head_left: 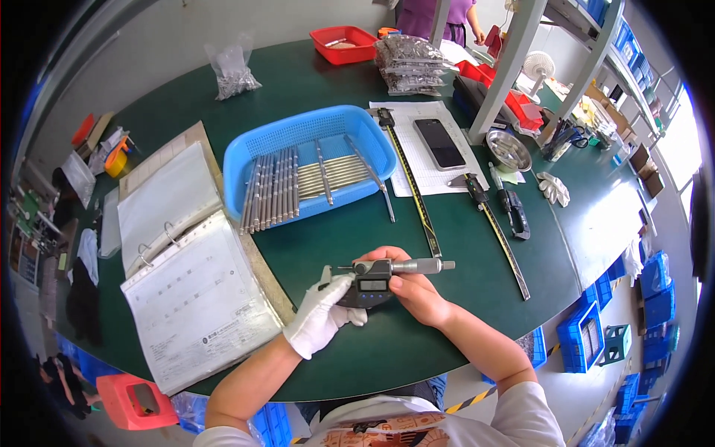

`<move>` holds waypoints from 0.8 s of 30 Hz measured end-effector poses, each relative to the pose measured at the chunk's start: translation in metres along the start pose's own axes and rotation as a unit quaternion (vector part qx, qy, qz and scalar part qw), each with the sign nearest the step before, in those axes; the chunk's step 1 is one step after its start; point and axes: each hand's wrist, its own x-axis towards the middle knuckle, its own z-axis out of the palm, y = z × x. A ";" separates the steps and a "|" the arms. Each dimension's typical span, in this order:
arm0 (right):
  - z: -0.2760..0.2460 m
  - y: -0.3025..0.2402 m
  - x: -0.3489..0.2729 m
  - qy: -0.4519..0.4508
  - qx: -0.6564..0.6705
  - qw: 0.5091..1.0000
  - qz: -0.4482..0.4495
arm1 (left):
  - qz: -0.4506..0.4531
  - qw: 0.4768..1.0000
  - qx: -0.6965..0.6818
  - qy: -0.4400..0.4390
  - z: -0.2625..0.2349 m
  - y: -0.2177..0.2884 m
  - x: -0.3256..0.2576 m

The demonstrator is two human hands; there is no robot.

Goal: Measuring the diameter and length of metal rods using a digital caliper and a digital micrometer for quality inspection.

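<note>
My gloved left hand (322, 316) and bare right hand (414, 287) gripped a digital micrometer (380, 277) — fingers curled tight around it, hiding its frame.

I get bright, even light, window glare blowing out the right rim; soft shadows on the green table (313, 246), sharp center, heavy fisheye bending, black corners.

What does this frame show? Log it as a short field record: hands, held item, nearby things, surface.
left hand: white-gloved left hand grips the frame end of the digital micrometer
right hand: bare right hand holds its body below the thimble
tray: blue basket with metal rods
beside: open ring binder; two long calipers; phone on a paper sheet
surface: dark green table
</note>
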 end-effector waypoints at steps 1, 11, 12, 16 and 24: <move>0.002 -0.003 0.000 0.015 -0.036 0.999 0.010 | -0.016 0.999 -0.032 -0.001 -0.002 0.002 -0.001; -0.040 -0.014 0.001 0.178 -0.251 0.941 -0.142 | 0.025 0.977 -0.210 -0.019 -0.020 0.002 0.001; -0.035 -0.017 0.002 0.185 -0.262 0.936 -0.148 | 0.023 0.982 -0.189 0.022 -0.017 0.002 -0.002; -0.042 -0.025 -0.002 0.144 -0.403 0.885 -0.184 | 0.017 0.986 -0.161 0.045 -0.015 0.000 -0.002; -0.056 -0.020 -0.005 0.063 -0.451 0.876 -0.161 | 0.025 0.988 -0.152 0.010 -0.021 0.001 -0.007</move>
